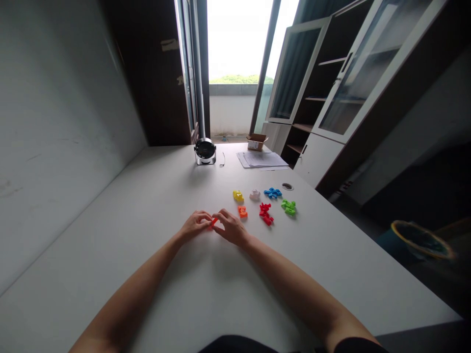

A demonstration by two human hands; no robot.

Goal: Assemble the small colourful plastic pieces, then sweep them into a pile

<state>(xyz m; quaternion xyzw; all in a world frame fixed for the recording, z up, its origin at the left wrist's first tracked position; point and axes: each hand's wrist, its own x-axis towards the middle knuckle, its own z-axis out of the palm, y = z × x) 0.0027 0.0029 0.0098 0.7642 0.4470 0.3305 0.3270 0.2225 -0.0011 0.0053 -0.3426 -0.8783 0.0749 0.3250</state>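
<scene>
Grip was pretty narrow, left hand [196, 224] and right hand [230, 227] pinching one red-orange bit [214, 222], seemingly mid-work; six colour clusters [265, 214] sat untouched on the bench [154, 196].

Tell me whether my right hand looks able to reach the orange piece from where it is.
Probably yes: the orange piece lies close by the right hand, with nothing visible between them, though that hand seems busy holding a small red-orange piece.
</scene>
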